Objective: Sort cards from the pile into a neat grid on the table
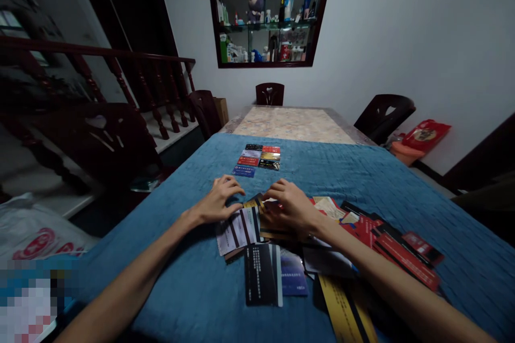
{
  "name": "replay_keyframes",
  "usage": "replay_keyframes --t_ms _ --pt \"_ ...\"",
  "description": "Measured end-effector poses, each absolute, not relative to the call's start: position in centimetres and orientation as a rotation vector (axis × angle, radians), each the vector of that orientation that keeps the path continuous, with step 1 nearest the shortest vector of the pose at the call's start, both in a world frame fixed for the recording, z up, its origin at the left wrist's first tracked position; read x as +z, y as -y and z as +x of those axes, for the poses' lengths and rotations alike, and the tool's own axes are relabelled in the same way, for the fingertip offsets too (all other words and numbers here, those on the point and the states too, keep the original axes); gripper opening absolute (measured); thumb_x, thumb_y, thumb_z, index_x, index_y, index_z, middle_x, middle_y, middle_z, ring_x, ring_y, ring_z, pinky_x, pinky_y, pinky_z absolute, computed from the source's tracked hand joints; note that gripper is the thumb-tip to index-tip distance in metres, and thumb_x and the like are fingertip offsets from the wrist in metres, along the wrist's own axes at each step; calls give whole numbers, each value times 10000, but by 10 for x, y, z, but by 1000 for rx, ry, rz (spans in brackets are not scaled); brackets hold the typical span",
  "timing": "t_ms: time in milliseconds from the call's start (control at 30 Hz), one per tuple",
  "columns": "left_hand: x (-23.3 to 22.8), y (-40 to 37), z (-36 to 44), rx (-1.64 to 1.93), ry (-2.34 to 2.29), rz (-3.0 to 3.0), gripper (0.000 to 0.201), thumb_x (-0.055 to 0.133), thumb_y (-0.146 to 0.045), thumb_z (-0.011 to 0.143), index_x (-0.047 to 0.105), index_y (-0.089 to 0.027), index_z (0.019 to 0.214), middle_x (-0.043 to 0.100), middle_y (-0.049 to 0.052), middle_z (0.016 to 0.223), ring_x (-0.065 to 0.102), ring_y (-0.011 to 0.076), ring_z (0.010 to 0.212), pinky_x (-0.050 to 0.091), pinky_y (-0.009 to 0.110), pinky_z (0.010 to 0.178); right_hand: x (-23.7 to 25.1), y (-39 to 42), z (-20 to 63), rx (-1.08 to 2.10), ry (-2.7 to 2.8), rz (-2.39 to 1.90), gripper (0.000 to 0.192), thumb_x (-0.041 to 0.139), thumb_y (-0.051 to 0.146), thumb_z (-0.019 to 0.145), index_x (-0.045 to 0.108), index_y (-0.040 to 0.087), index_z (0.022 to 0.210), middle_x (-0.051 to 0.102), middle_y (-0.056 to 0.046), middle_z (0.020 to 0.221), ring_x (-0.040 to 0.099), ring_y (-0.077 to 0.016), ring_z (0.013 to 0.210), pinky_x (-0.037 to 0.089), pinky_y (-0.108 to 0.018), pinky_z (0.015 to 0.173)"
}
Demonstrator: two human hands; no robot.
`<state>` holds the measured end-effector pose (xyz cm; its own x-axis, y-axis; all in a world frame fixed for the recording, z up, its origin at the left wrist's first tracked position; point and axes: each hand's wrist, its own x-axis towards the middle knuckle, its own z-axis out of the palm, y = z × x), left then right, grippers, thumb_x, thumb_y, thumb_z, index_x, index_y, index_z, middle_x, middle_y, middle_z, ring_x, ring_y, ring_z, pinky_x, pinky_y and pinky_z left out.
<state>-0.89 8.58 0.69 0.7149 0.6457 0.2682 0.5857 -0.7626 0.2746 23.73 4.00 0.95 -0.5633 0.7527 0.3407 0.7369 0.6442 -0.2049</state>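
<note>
My left hand [220, 198] hovers at the upper left of a card pile, thumb and fingers apart, its thumb by the top of some white striped cards [238, 231]. Curled inward, the fingers of my right hand [290, 203] grip a gold card [254, 202] near its right edge; my right thumb is mostly hidden. Below them lie a black card [259, 274] and a blue-purple card [294, 276]. Red cards [406, 257] are fanned out right of my right forearm, which partly covers a white card [326, 261] and a yellow-gold card [341, 305].
Farther up the blue tablecloth [193, 171], several cards [249, 161] form two columns. Dark chairs [269, 94] stand around the table. A railing [132, 56] runs along the left, and a white plastic bag [36, 230] sits at lower left. A wall cabinet [265, 27] is behind.
</note>
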Motion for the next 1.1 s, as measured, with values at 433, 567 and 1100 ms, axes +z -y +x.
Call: replay_keyframes --t_ms 433,567,1100 --pt "14 -81 -58 24 -828 2520 554 725 -521 761 592 -337 1267 474 66 1309 377 317 1270 324 511 1091 10 -13 174 49 2770 -1136 255 568 375 915 675 174 1029 642 -106 1118 462 -266 1094 345 -398 835" --pt "14 -79 -60 -69 -907 2537 604 733 -509 749 544 -361 1303 411 71 1371 342 350 1303 311 575 1079 8 -13 168 6 2788 -1158 274 562 382 911 671 168 1043 630 -113 1133 454 -286 1111 358 -422 849" --pt "16 -78 -51 109 -1139 2561 379 619 -306 837 603 -231 1208 537 70 1170 455 259 1133 353 457 1017 5 -35 157 -66 2670 -1405 322 541 428 909 648 180 1084 610 -148 1146 437 -332 1116 387 -446 829"
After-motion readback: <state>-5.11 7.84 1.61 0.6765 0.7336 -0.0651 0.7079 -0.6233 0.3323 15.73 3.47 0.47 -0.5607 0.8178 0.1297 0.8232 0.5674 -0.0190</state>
